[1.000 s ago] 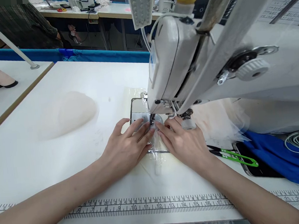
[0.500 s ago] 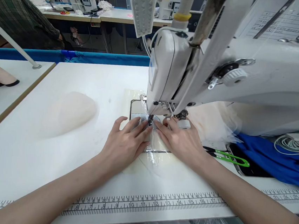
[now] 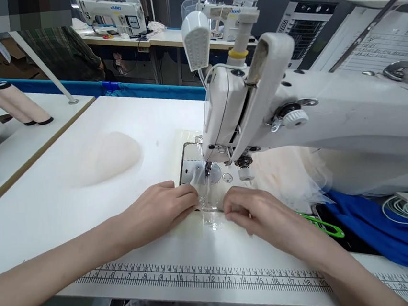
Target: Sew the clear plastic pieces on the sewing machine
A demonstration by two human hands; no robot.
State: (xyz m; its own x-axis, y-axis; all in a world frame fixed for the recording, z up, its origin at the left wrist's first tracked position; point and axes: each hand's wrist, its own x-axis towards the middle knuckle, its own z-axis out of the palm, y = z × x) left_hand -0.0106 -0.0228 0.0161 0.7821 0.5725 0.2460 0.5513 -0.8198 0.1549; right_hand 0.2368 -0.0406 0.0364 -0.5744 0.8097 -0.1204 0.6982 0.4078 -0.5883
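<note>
A white sewing machine [image 3: 217, 108] stands over the table, its presser foot [image 3: 208, 168] above the metal needle plate [image 3: 191, 166]. My left hand [image 3: 166, 207] is closed just left of the plate, pinching a thin sheer white fabric [image 3: 194, 177] that runs towards the foot. To the right of the plate, my right hand [image 3: 256, 210] has its fingers curled together; whatever lies between its fingertips is hidden. Clear tape [image 3: 212, 219] lies on the table between the hands. A pale sheer fabric piece [image 3: 117, 154] rests to the left.
Pale tulle [image 3: 288, 171] is bunched under the machine arm. Green-handled thread snips [image 3: 322, 225], a dark phone [image 3: 360, 241] and blue cloth [image 3: 362, 219] lie at the right. A printed ruler [image 3: 201, 276] follows the front edge. A person's plaid sleeve [image 3: 61, 56] shows behind.
Both hands have drawn back from the presser foot towards the front edge and moved apart. My left fingers, spread before, are now closed on the sheer fabric. The view has shifted.
</note>
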